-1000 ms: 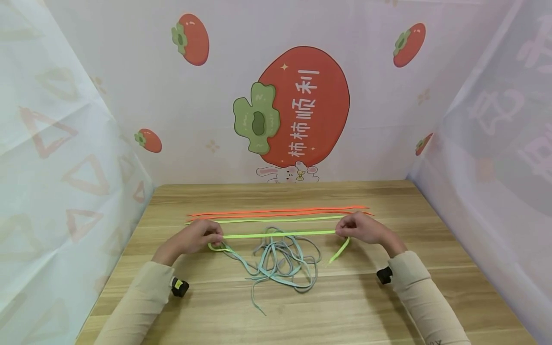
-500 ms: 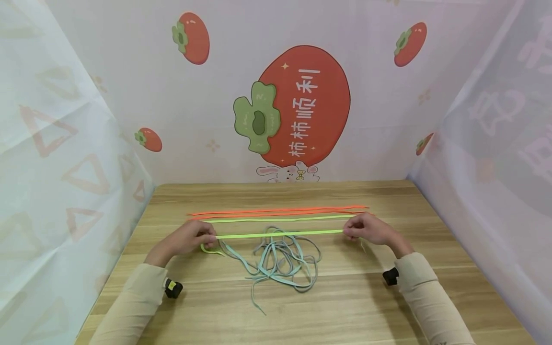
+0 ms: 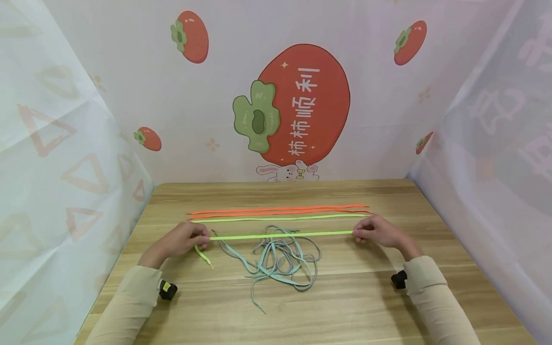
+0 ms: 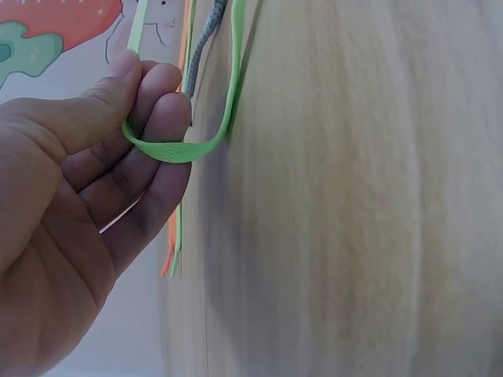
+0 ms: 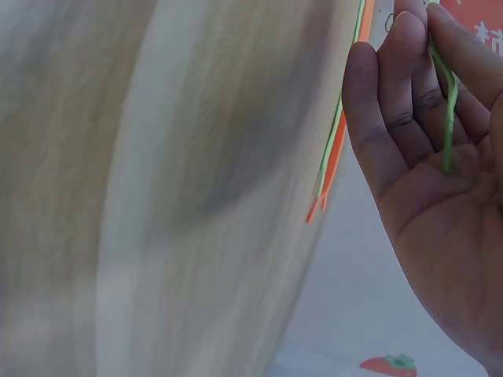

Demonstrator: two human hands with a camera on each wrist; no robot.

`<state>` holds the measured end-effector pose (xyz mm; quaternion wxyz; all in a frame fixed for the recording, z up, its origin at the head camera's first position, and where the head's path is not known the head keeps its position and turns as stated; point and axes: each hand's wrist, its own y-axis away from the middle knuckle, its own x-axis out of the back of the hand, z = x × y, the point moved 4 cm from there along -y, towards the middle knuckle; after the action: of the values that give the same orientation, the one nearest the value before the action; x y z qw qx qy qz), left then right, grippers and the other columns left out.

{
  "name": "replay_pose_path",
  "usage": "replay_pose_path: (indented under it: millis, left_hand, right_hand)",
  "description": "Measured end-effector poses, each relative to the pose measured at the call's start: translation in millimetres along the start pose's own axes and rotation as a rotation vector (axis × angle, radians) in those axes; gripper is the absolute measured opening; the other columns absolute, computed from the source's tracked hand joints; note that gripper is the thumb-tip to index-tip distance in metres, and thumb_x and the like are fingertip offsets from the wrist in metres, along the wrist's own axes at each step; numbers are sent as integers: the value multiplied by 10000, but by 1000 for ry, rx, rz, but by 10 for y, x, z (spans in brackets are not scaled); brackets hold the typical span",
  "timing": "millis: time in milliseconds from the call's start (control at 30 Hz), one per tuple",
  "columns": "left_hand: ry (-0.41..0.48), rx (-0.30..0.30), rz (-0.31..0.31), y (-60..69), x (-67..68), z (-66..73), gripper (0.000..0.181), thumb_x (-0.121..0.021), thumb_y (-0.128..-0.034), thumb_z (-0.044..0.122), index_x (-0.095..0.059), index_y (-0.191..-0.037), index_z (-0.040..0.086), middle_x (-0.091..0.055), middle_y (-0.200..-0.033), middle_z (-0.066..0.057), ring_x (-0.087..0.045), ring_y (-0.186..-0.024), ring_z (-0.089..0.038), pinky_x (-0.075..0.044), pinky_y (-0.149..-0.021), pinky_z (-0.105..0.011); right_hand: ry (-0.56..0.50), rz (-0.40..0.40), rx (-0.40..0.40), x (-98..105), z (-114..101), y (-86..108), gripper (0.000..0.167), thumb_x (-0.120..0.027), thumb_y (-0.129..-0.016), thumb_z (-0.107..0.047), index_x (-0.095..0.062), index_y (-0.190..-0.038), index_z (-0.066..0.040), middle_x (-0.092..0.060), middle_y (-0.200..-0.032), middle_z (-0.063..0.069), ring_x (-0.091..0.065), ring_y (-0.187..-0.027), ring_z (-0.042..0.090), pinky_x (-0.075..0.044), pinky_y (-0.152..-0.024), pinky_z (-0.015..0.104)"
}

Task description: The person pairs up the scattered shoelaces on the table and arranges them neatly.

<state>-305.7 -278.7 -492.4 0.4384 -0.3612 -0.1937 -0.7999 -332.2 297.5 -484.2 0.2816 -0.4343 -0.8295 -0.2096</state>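
Observation:
A yellow-green shoelace (image 3: pixel 282 235) is stretched taut between my two hands, in front of the laid-out laces. My left hand (image 3: pixel 185 238) pinches it between thumb and forefinger; in the left wrist view its loose tail (image 4: pixel 177 151) loops below the fingers. My right hand (image 3: pixel 380 231) pinches the lace near its other end, and a short tip (image 5: pixel 449 118) hangs against the palm in the right wrist view. Beneath the taut lace lies a tangle of teal and grey laces (image 3: pixel 276 274) on the table.
Behind the hands, two orange laces (image 3: pixel 276 210) and another yellow-green lace (image 3: pixel 258 219) lie straight, side by side, across the wooden table (image 3: pixel 302 321). A printed cloth (image 3: pixel 371 158) stands along the table's back edge, with cloth walls at both sides.
My hands have moved apart, left hand leftward and right hand rightward, sliding along the lace. The span between them is longer, and the tail at the right hand has shortened.

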Motion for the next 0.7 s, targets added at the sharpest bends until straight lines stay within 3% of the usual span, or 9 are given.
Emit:
replay_pose_path:
  millis: [433, 700]
  left_hand:
    - [-23, 76, 10, 86, 32, -96, 126, -689, -1029, 177, -738, -918, 143, -724, -786, 47, -627, -736, -72, -485, -740, -220]
    - [15, 75, 2, 107, 37, -142, 121, -682, -1033, 165, -740, -940, 113, -731, -796, 26, -647, -735, -82, -523, -711, -232]
  right_hand:
    - [-66, 7, -64, 90, 172, 124, 209, -658, -1054, -153, -775, -1051, 20, -763, -936, 154, -706, -818, 146, -603, -734, 286]
    - [-73, 5, -103, 120, 246, 136, 223, -653, -1058, -157, -770, -1072, 33, -763, -935, 143, -704, -819, 135, -613, -736, 284]
